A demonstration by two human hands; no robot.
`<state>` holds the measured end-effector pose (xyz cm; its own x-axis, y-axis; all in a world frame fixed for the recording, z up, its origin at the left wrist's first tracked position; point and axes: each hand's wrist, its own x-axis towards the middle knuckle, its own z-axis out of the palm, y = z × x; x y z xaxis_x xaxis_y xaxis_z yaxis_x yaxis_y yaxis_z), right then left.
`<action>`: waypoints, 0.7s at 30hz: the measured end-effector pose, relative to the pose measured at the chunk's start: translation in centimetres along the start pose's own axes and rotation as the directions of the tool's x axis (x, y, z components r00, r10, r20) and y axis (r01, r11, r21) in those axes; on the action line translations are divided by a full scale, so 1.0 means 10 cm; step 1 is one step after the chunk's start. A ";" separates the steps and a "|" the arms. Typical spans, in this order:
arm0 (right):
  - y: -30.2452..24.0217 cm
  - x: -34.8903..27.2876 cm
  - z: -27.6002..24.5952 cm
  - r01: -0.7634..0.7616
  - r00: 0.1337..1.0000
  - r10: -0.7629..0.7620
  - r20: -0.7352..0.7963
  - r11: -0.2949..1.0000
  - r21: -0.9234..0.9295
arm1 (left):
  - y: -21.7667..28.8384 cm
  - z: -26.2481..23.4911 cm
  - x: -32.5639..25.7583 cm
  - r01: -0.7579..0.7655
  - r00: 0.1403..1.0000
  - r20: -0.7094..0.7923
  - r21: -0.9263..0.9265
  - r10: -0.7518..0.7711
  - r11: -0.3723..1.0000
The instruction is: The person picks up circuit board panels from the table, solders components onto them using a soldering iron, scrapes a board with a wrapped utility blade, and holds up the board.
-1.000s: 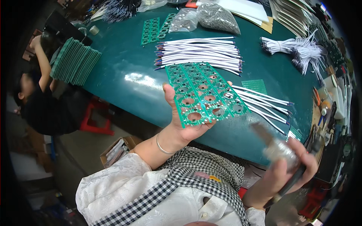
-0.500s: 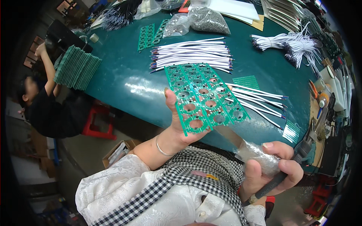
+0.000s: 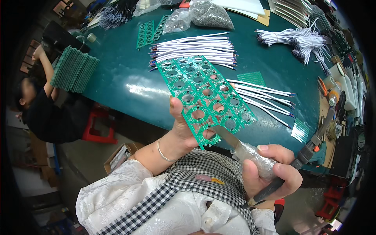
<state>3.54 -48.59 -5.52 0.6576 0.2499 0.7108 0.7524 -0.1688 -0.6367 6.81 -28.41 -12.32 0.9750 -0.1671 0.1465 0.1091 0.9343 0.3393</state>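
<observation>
My left hand (image 3: 183,127) grips a green circuit board panel (image 3: 201,80) with rows of round holes, thumb along its left edge and the other fingers mostly hidden beneath. Closed in my right hand (image 3: 274,170) is a knife (image 3: 229,138) with a flat metal blade and a handle wrapped in clear plastic. The blade's tip reaches the panel's near end; whether it touches cannot be told. A long dark-handled tool (image 3: 270,190) also runs through my right hand, its other end pointing to the upper right. Behind the panel lie white cables (image 3: 192,49) in a row.
More white cables (image 3: 266,100) fan out right of the panel, with bundled ones (image 3: 301,39) beyond. A tall stack of green boards (image 3: 74,69) stands at the left table edge, beside a person (image 3: 51,109). Filled plastic bags (image 3: 211,15) sit at the back; tools (image 3: 333,96) lie right.
The panel has tilted and its near end has moved slightly nearer me. My right hand has shifted left and up, bringing the knife's tip to the panel's near end.
</observation>
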 end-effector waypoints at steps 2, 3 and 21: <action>-0.01 0.00 0.00 -0.002 1.000 0.002 0.001 1.000 -0.005 | -0.02 -0.01 0.01 0.067 0.975 0.220 -0.301 0.001 0.951; -0.01 -0.01 0.00 -0.001 1.000 0.001 0.001 1.000 -0.010 | 0.00 0.01 -0.01 0.066 0.975 0.221 -0.302 0.003 0.951; -0.02 -0.09 0.01 -0.016 1.000 0.018 0.021 0.995 -0.102 | 0.08 0.20 -0.04 0.104 0.990 -0.114 0.158 -0.086 0.982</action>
<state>2.76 -48.68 -6.04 0.6701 0.2663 0.6928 0.7419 -0.2692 -0.6141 6.09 -28.25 -10.24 0.9776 -0.2101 0.0095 0.1780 0.8504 0.4952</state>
